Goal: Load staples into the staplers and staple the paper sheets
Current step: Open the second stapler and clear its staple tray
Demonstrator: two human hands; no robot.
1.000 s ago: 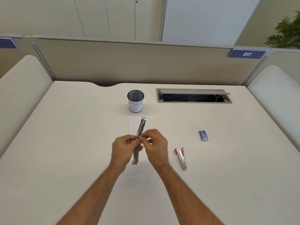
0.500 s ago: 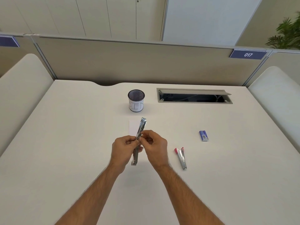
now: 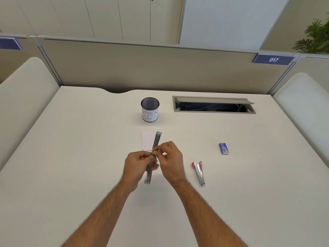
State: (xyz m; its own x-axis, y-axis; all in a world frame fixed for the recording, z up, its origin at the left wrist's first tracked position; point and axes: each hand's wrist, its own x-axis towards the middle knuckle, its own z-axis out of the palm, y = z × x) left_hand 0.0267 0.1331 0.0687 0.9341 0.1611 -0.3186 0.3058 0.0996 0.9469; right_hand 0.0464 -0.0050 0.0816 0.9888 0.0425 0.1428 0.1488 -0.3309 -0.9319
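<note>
A long silver stapler [image 3: 157,139], opened out flat, is held above the middle of the desk. My left hand [image 3: 137,166] grips its middle from the left. My right hand [image 3: 171,163] pinches something small at the stapler's channel from the right; what is between the fingertips is too small to tell. Small white paper sheets [image 3: 147,142] lie on the desk under the stapler's far end. A second stapler [image 3: 199,172], silver with pink ends, lies to the right of my hands. A small blue staple box [image 3: 223,148] lies further right.
A mesh pen cup [image 3: 150,110] with a white label stands behind the paper. An open cable tray [image 3: 213,105] is set into the white desk [image 3: 71,157] at the back right. Beige partitions close off the back and both sides.
Both hands stay in nearly the same place on the stapler. The right fingertips have shifted slightly along the channel.
</note>
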